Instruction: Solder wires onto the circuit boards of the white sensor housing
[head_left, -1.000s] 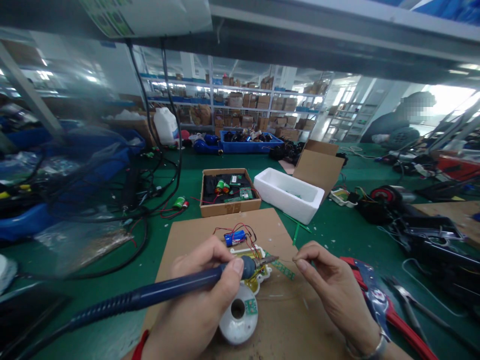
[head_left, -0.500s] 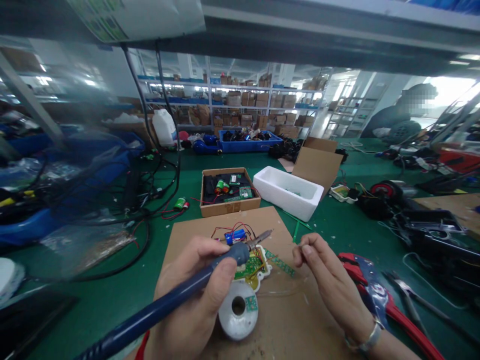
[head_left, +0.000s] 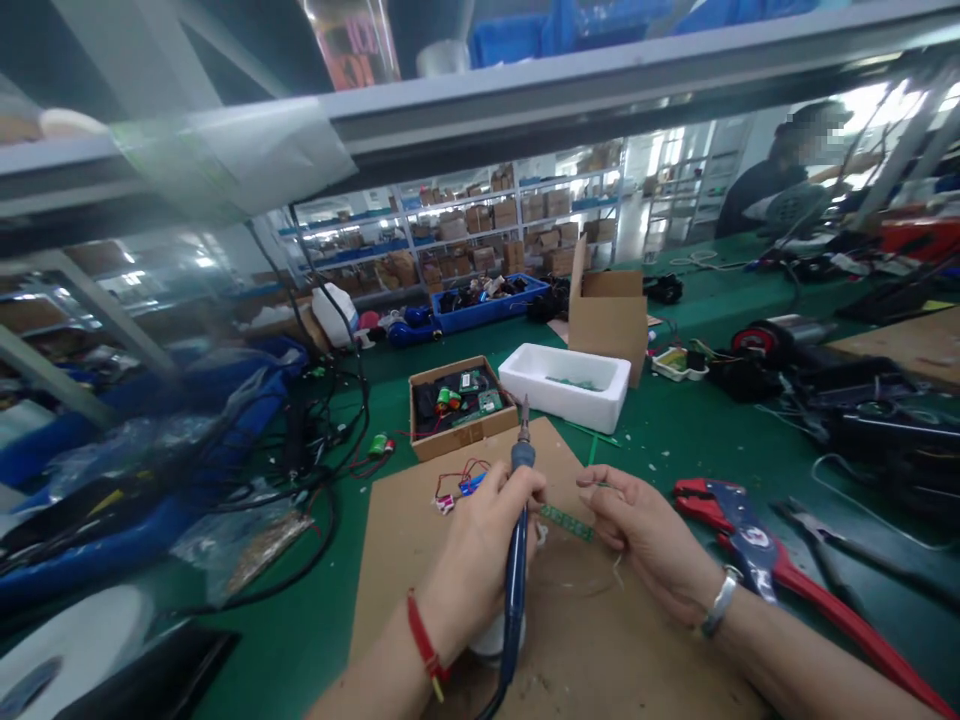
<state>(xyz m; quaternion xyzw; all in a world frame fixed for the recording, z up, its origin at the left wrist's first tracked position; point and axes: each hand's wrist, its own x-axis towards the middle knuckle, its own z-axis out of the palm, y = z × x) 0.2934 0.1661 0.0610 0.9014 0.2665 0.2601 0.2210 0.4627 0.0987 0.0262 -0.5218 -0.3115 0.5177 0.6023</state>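
My left hand (head_left: 484, 535) is closed around a blue soldering iron (head_left: 517, 570), its metal tip pointing up and away from me. Fingertips of my right hand (head_left: 641, 525) are pinched together on thin solder wire (head_left: 619, 572), a loop of which hangs below them. Between the hands lies a strip of small green circuit boards (head_left: 568, 523) on a cardboard sheet (head_left: 416, 570). Mostly hidden under my left hand and the iron is a solder spool (head_left: 491, 645). Beyond that hand are a blue battery (head_left: 472, 485) and red and black leads.
A cardboard box of circuit boards (head_left: 457, 437) and a white foam box (head_left: 562, 395) stand beyond the sheet. Red-handled wire strippers (head_left: 757, 550) and pliers (head_left: 825, 545) lie to the right. Black cables (head_left: 330, 530) run along the left. A person (head_left: 780, 180) is at the far right.
My left hand has turned the soldering iron from slanting rightward to pointing away, covering the board and most of the spool. My right hand stays pinched in nearly the same place. The view has tilted.
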